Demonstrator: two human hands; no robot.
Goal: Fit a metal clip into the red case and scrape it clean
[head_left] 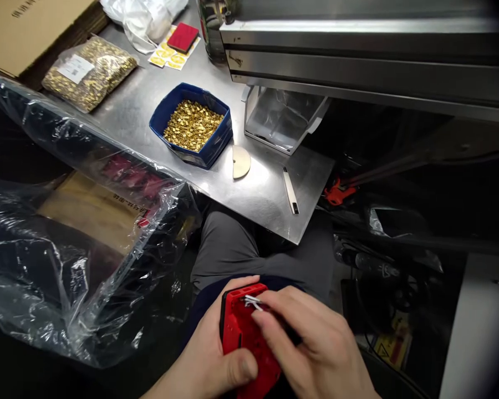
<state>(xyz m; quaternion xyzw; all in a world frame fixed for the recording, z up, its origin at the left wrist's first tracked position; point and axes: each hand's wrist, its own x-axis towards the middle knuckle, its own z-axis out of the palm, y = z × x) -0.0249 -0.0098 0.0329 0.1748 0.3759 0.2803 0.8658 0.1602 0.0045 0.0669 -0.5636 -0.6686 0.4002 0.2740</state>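
Red plastic housing sits low over the lap, long axis running from upper left down to lower right, away from the body at its top end. Left hand wraps it from the left side, thumb across the lower front face, so closed around the housing. Right hand comes in from the right and lies over the housing's right edge; fingertips pinched narrow on thin white wires at the top end, just beyond its fingertips. Right hand is nearer the wires; left only steadies. Blue bin of brass parts is well ahead of both hands, on the metal table.
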